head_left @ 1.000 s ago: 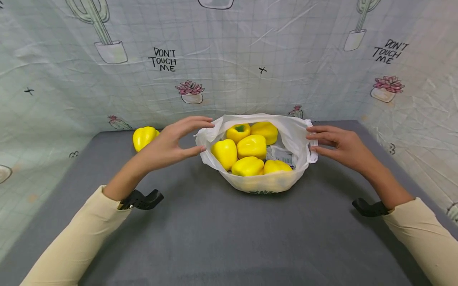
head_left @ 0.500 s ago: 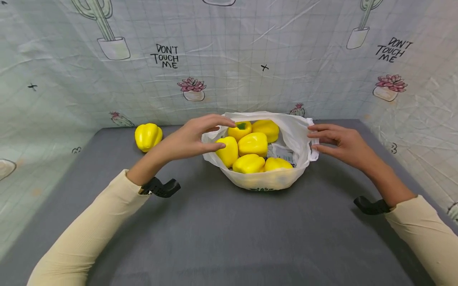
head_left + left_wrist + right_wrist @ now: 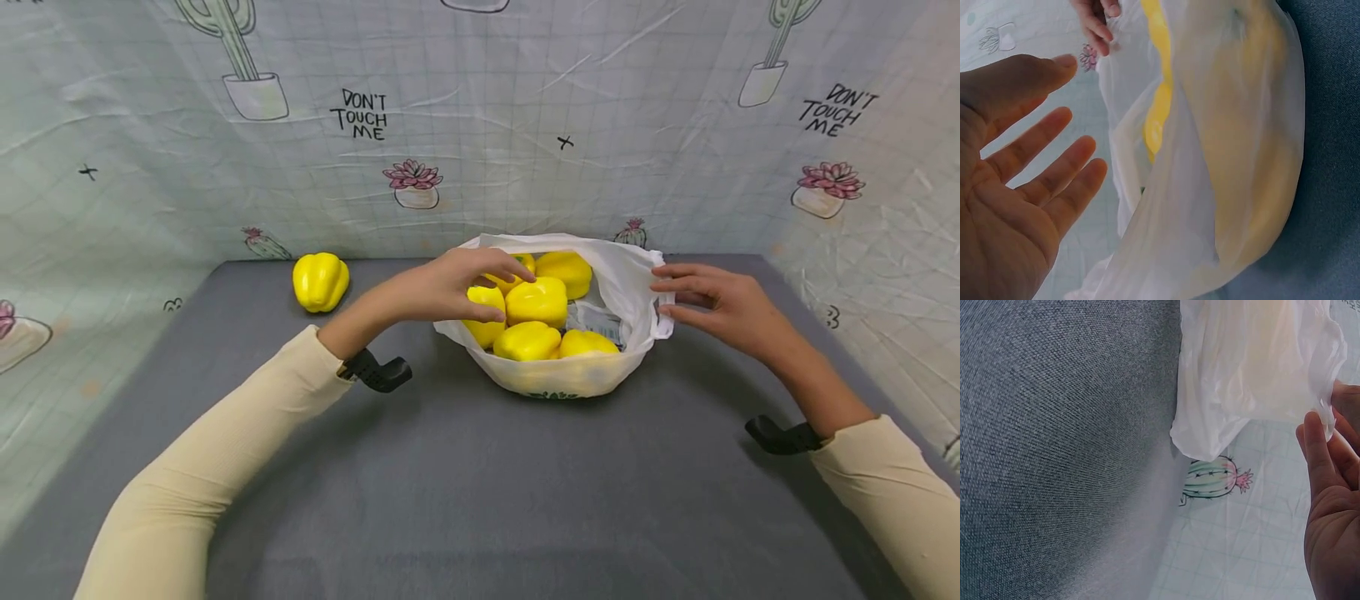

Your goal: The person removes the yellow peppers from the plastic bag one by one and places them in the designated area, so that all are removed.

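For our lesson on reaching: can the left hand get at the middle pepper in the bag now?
Probably yes: the bag gapes open, the left hand is empty with fingers apart, and nothing else covers the middle pepper.

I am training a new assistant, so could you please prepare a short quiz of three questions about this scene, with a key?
1. How many yellow bell peppers lie on the gray table, outside the white plastic bag?
2. Choose: the right hand holds A) a bell pepper; B) the bag's edge; C) nothing.
3. True or false: the left hand grips nothing.

Key: 1. one; 2. B; 3. true.
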